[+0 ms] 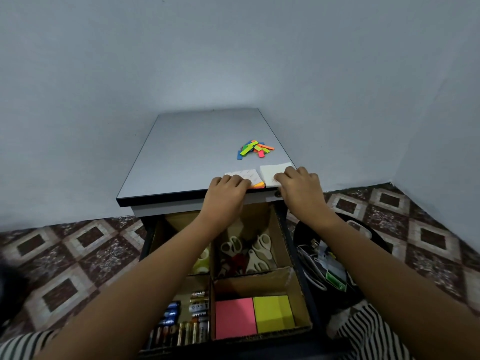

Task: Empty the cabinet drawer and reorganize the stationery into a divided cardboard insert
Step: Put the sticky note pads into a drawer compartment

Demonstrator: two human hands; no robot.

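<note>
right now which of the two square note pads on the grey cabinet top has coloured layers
The left pad, under the left hand: orange and yellow show at its near corner. The right pad, under the right hand, is plain white.

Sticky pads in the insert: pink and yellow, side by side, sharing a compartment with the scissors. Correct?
Not quite. Head view: the pink pad and yellow pad lie side by side in the near-right compartment; the scissors are in the compartment behind it, past a cardboard divider.
</note>
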